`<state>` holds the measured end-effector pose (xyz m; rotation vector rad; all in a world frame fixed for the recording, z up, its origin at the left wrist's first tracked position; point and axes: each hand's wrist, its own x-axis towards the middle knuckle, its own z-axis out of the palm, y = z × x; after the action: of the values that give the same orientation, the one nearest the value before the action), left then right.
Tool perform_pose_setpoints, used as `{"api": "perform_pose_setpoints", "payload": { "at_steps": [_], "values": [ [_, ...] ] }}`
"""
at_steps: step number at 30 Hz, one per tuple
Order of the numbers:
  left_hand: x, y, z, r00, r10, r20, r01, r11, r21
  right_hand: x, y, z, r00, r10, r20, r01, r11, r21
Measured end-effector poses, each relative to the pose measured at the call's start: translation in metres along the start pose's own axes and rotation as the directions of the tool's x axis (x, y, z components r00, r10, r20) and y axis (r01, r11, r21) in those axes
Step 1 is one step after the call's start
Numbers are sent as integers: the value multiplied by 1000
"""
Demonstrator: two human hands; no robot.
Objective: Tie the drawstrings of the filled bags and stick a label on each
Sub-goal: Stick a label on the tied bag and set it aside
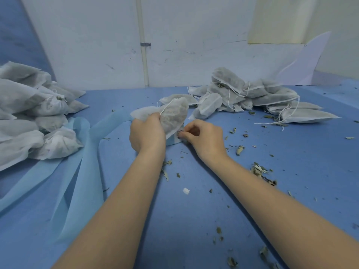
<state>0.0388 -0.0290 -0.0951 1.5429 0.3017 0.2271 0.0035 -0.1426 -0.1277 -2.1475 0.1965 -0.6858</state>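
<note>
While both forearms are stretched forward over the blue table cover (184,220), dried leaf crumbs (261,170) are seen scattered nearest the viewer, mostly on the outer side of the right arm, and a small white scrap (186,190) is seen between the two forearms. Further out, a filled white bag (173,115) is gripped by the left hand (146,133), its fingers curled round the gathered neck, so that the bag is held up just above that hand, with its drawstring (166,108) running across the top. Just beside it, the right hand (204,135) is curled, and a small printed label (179,135) is pinched at its fingertips, close under the bag's lower edge; whether the label is already touching the bag cannot be told. Strips of light blue fabric (81,162) are spread out beyond the left hand's outer side, and a heap of filled bags (29,117) is piled past them. Beyond the right hand, well apart from it, another pile of filled bags (248,96) with loose strings is laid against the far edge, and a white wall (97,35) is seen behind everything.
</note>
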Motion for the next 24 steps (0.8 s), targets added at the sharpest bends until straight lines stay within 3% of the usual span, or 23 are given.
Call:
{"api": "perform_pose_setpoints", "payload": {
  "at_steps": [6, 12, 15, 17, 20, 24],
  "values": [
    [1, 2, -1, 1000, -13, -5, 13, 999, -43, -10, -5, -5, 971, -120, 208, 160, 969, -186],
    [1, 7, -5, 1000, 16, -5, -17, 996, -83, -11, -23, -28, 903, -74, 423, 160, 972, -171],
    [-1, 11, -9, 992, 129, -13, -129, 982, -136, -6, -41, -50, 875, -54, 481, 118, 988, -104],
    [-4, 14, -13, 971, 238, 9, -233, 955, -183, -3, -50, -63, 882, -107, 458, 132, 991, -23],
    [-7, 18, -15, 918, 368, 146, -336, 920, -202, 1, -62, -78, 919, -206, 336, 195, 978, 67],
    [-15, 21, -15, 835, 428, 345, -388, 903, -183, 5, -69, -86, 942, -281, 182, 293, 955, -41]
  ]
}}
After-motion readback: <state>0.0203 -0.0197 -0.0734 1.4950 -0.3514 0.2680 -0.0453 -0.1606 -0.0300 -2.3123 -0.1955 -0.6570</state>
